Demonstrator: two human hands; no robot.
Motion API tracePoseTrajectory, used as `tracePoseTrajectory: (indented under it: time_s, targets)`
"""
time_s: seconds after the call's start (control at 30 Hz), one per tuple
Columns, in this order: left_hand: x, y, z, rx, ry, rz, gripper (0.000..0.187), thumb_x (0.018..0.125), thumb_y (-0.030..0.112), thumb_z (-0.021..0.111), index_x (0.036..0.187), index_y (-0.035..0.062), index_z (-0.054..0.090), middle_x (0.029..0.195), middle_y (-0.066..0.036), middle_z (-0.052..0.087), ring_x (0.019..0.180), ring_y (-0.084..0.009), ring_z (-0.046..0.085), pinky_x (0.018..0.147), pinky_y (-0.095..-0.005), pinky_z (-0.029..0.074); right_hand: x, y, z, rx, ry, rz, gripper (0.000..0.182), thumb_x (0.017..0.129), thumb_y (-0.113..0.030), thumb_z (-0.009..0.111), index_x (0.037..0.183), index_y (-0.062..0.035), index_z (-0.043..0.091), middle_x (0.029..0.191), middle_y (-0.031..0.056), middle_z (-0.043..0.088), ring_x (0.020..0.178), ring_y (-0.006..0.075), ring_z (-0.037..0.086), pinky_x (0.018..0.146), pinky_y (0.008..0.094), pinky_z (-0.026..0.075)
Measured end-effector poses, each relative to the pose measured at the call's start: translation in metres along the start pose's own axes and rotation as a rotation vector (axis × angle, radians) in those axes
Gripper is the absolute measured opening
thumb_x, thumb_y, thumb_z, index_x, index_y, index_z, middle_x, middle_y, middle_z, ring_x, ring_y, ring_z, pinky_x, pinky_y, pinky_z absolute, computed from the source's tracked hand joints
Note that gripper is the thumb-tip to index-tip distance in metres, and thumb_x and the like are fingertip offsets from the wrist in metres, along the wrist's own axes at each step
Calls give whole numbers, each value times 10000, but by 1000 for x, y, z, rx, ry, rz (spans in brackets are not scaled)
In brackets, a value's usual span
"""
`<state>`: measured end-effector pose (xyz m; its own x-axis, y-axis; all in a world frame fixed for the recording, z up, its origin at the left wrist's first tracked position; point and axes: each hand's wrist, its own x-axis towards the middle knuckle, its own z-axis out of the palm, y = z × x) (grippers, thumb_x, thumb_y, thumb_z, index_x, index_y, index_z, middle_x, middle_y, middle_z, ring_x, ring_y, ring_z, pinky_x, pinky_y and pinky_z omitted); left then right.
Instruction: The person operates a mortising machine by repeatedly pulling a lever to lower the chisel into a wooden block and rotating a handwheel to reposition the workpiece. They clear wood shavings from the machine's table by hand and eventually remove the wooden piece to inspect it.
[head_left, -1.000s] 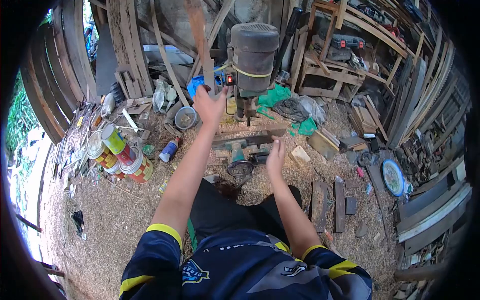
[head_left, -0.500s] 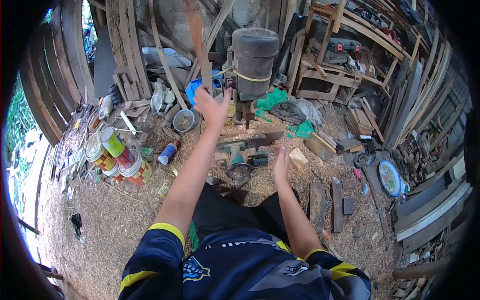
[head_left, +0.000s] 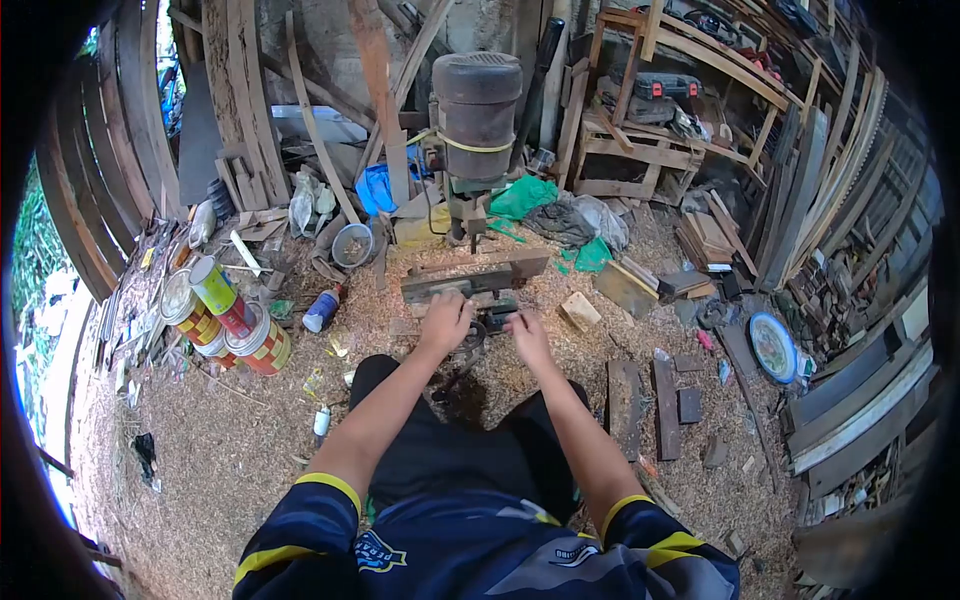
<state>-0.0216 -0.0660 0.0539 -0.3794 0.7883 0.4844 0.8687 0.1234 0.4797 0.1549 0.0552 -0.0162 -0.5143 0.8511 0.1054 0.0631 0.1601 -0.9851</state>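
My left hand (head_left: 447, 321) reaches over the front of a small vise, its fingers laid forward toward the wooden piece (head_left: 475, 274) there. To its right, my right hand (head_left: 529, 338) has curled fingers beside a dark block (head_left: 500, 316) on the vise; whatever they hold is hidden. Between my hands the handwheel (head_left: 470, 342) shows only in part. Above the wood hangs a drill bit (head_left: 475, 241), under a dark cylindrical motor (head_left: 478, 112) with a yellow band.
Stacked paint cans (head_left: 258, 342) and a blue bottle (head_left: 321, 311) stand left. A bucket (head_left: 353, 245) sits behind them. Wood offcuts (head_left: 624, 408), a pale wood block (head_left: 579, 311) and a round tray (head_left: 774, 348) lie right. Shavings cover the floor.
My left hand has come down from the side of the motor to the vise. My right hand has moved left, in to the vise. The view has shifted slightly.
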Motion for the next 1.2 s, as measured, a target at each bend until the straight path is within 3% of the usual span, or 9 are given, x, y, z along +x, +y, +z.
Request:
tracePoseTrajectory:
  time_s: [0.27, 0.33, 0.4, 0.47, 0.6, 0.73, 0.8, 0.87, 1.2]
  targets:
    - [-2, -26, 36, -15, 114, -32, 308, 992, 228, 460, 916, 11, 665, 1044, -202, 682, 1022, -403, 637, 921, -463, 504, 22, 18, 16, -137, 25, 5, 386, 1072, -344, 532, 1119, 10, 679, 987, 192, 718, 939, 337, 692, 855, 406, 515]
    - [-1, -53, 44, -427, 17, -118, 291, 996, 235, 460, 917, 39, 660, 878, -135, 627, 865, -298, 608, 833, -408, 479, 10, 27, 38, 3, 39, -3, 408, 1076, -359, 536, 1136, 18, 677, 995, 194, 717, 961, 343, 687, 882, 398, 509]
    - [7, -59, 34, -444, -124, -267, 268, 1000, 234, 479, 867, 49, 621, 802, -72, 556, 796, -200, 538, 761, -334, 426, 1, 46, 63, 136, 26, -26, 428, 1082, -372, 530, 1139, 28, 669, 1017, 191, 709, 961, 344, 675, 896, 400, 502]
    - [2, -57, 30, -1051, -42, -752, 315, 1015, 276, 492, 830, 43, 596, 764, -22, 521, 746, -174, 498, 723, -324, 400, -3, 49, 86, 271, 73, -36, 426, 1080, -366, 546, 1119, 37, 677, 1061, 187, 692, 964, 341, 670, 901, 393, 500]
    - [-14, -45, 29, -766, 115, -598, 363, 1053, 350, 505, 849, 90, 656, 794, 2, 542, 748, -120, 488, 729, -289, 405, -4, -18, 81, 86, -8, -158, 364, 1040, -358, 621, 1033, 3, 662, 1024, 200, 634, 960, 394, 651, 862, 443, 507]
    - [-44, -36, 54, -688, 274, -751, 386, 1093, 360, 470, 913, 89, 678, 843, -9, 601, 797, -112, 543, 748, -306, 446, -9, -39, 83, -100, -10, -230, 365, 1011, -381, 652, 950, -23, 619, 983, 238, 591, 927, 467, 617, 819, 511, 506]
    - [-52, -36, 52, -1046, 305, -824, 376, 1111, 353, 457, 986, 74, 677, 888, -36, 642, 834, -130, 588, 774, -328, 481, -6, -43, 81, -134, -58, -216, 373, 1012, -396, 644, 980, -25, 639, 1018, 263, 595, 927, 480, 616, 829, 518, 509]
    - [-57, -42, 55, -1012, 279, -793, 420, 1122, 423, 449, 1109, 61, 662, 965, -64, 682, 891, -158, 652, 824, -353, 532, -6, -43, 80, -203, -80, -179, 408, 1002, -422, 655, 1022, -15, 676, 1020, 267, 596, 933, 474, 623, 842, 509, 513]
    - [-63, -63, 76, -315, 348, -548, 654, 1153, 487, 273, 877, -18, 583, 770, -108, 579, 750, -185, 536, 697, -386, 453, -1, -11, 89, 113, -49, -105, 422, 962, -417, 724, 941, 4, 736, 939, 166, 601, 870, 335, 632, 794, 404, 496]
